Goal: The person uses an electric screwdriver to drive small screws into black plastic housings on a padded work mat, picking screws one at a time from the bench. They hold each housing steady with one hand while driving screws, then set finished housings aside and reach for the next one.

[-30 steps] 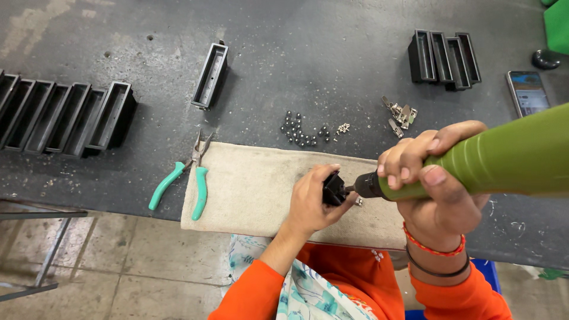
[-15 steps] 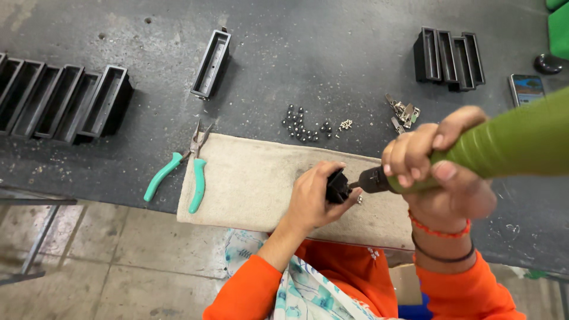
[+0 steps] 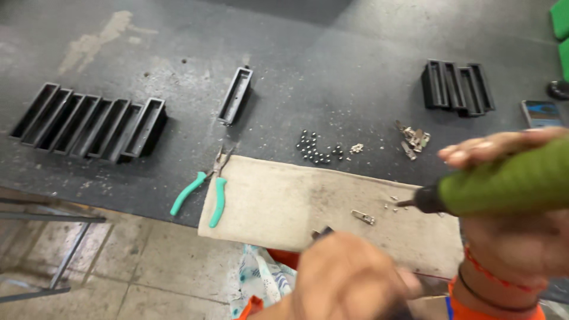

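At the far left of the desk (image 3: 355, 101) sits a row of black trays (image 3: 89, 121), side by side and touching, and further in a single black tray (image 3: 236, 95) lies on its own, well apart from them. Near the front edge my teal-handled pliers (image 3: 204, 192) rest half on the bare top, one handle overlapping the left edge of the beige cloth (image 3: 278, 204). Just beyond the cloth's far edge is a loose cluster of small steel balls (image 3: 317, 151), then a few small metal clips (image 3: 415, 137), and toward the far right corner another group of black trays (image 3: 457, 86) with a phone (image 3: 542, 112) beside them. My left hand (image 3: 349, 281) has come back off the cloth toward my body since a moment ago; it is curled shut, and a dark corner of the small black part (image 3: 323, 232) shows just past my knuckles, so I seem to hold it, though blur hides the grip. My right hand (image 3: 515, 237) is wrapped tight around the green screwdriver (image 3: 504, 184), which has lifted away from the part: its tip now hangs above the cloth's right side, near a small metal piece (image 3: 363, 217) and some specks. Tool and part, touching before, are now apart, so I judge that driving bout is done.
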